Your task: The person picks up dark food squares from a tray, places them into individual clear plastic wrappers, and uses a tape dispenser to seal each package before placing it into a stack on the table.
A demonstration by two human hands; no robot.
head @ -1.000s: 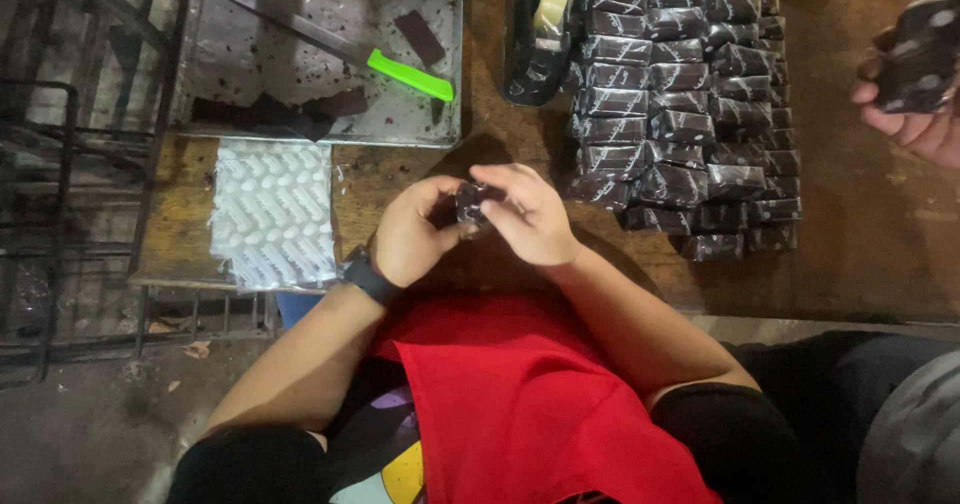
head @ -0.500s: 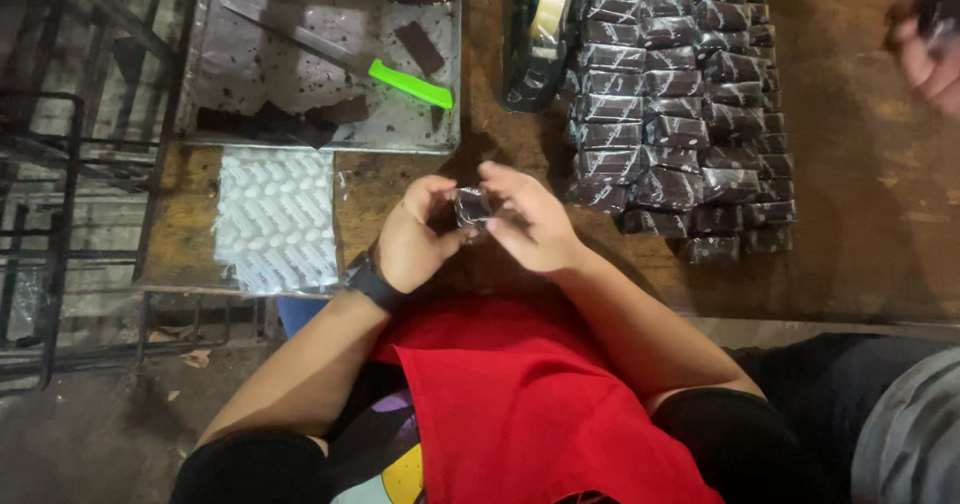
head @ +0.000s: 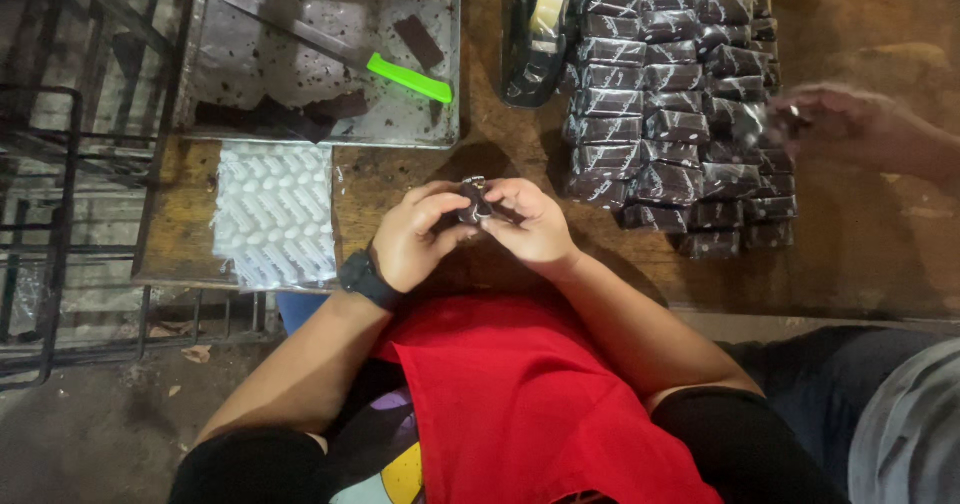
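Head view shows the left hand [head: 412,239] and right hand [head: 530,226] both pinching a small, dark wrapped sweet [head: 474,200] above the surface [head: 400,179]; it looks light, soft and crinkly, best held by its ends.

A small dark wrapped piece [head: 474,200], glossy in clear film, pinched above the table edge.
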